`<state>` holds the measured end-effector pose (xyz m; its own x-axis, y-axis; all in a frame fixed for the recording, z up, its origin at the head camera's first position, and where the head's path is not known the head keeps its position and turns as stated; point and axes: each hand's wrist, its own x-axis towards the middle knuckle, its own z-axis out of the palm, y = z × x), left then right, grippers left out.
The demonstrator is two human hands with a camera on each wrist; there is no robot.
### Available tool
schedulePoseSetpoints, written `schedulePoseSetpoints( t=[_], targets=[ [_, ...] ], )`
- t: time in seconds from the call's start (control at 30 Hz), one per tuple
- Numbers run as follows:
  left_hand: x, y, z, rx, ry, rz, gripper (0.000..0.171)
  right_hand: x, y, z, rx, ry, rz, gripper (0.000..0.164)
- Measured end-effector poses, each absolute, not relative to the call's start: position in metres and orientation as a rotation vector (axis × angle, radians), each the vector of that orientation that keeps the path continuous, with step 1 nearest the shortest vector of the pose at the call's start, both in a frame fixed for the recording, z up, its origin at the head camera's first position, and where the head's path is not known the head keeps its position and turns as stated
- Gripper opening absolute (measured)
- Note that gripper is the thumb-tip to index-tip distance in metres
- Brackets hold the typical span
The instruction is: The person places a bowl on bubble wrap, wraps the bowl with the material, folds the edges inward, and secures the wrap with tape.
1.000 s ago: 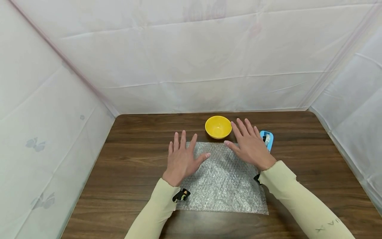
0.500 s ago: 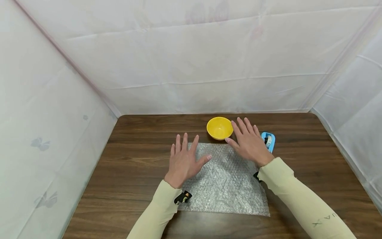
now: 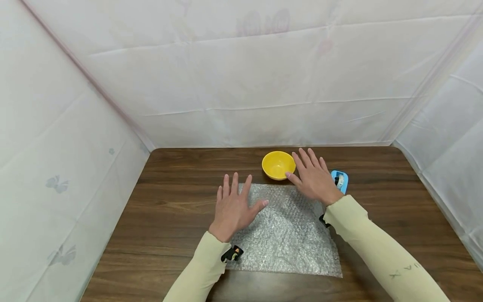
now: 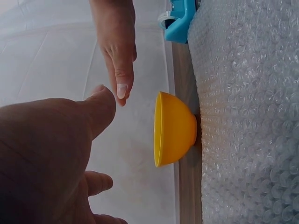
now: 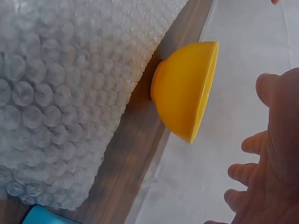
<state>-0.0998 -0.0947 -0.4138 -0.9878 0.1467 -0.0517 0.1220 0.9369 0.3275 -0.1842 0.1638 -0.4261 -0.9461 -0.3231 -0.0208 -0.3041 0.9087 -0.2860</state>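
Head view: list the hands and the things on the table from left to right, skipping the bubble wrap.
Left hand → bowl → right hand → tape dispenser.

Bubble wrap [image 5: 60, 79] lies on the counter [image 5: 128, 163] with a yellow bowl [image 5: 184, 88] just beside its edge, a blue object [image 5: 44, 216] cut off at the bottom border, and the right hand [image 5: 278, 147], fingers [image 5: 244, 172] spread, apart from the bowl.

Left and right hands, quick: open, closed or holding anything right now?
Left hand: open, holding nothing.
Right hand: open, holding nothing.
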Motion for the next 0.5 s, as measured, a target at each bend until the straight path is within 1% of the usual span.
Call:
schedulePoseSetpoints(
  t=[0.5],
  targets=[
    [-0.104,-0.094,-0.416,0.236,3.033,0.516,0.087,-0.205,0.165,-0.423,-0.474,2.995,-0.422,0.078]
  ],
)
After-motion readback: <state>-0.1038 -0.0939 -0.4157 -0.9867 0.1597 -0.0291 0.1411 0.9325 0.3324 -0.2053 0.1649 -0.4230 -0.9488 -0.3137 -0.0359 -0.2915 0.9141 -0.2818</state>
